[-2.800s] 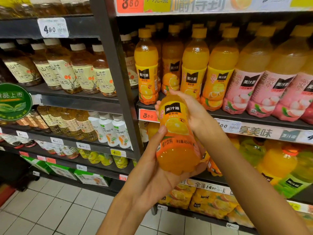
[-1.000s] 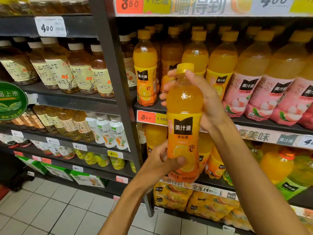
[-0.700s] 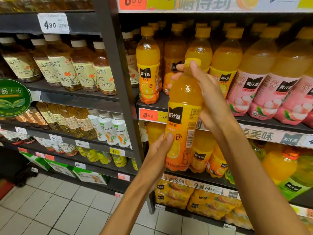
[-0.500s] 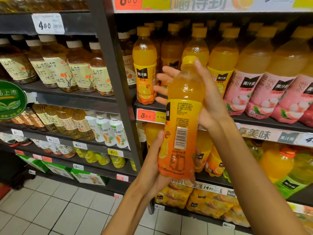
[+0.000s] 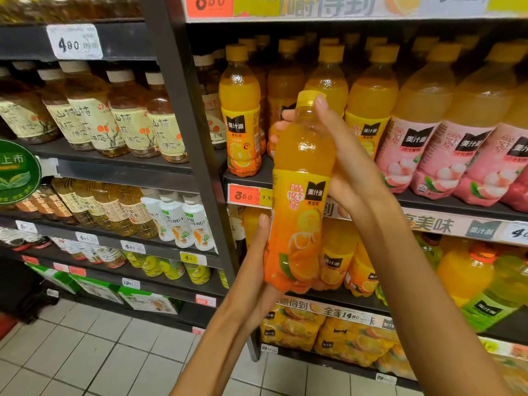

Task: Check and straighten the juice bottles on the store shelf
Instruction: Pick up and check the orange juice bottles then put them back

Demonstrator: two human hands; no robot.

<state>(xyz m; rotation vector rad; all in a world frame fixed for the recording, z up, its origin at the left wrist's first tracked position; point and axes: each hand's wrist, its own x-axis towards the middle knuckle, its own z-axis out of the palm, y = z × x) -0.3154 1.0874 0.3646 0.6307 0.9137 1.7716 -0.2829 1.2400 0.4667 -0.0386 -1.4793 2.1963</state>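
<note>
An orange juice bottle (image 5: 300, 195) with a yellow cap is upright in front of the shelf, its label turned partly toward me. My right hand (image 5: 343, 164) grips its neck and shoulder from behind, fingers curled round near the cap. My left hand (image 5: 257, 270) cups its base and lower side, thumb along the left edge. Behind it a row of matching orange juice bottles (image 5: 241, 115) stands upright on the dark shelf (image 5: 248, 178).
Pink-labelled lychee juice bottles (image 5: 445, 144) fill the shelf's right. Brown tea bottles (image 5: 94, 115) stand on the left bay, past a dark upright post (image 5: 185, 115). Larger juice bottles (image 5: 463, 275) and multipacks (image 5: 328, 330) sit lower. Tiled floor (image 5: 71, 352) lies below left.
The bottle has been turned in my hands: the barcode faced me half a second ago, now the front label shows. It went from tipped over to upright earlier.
</note>
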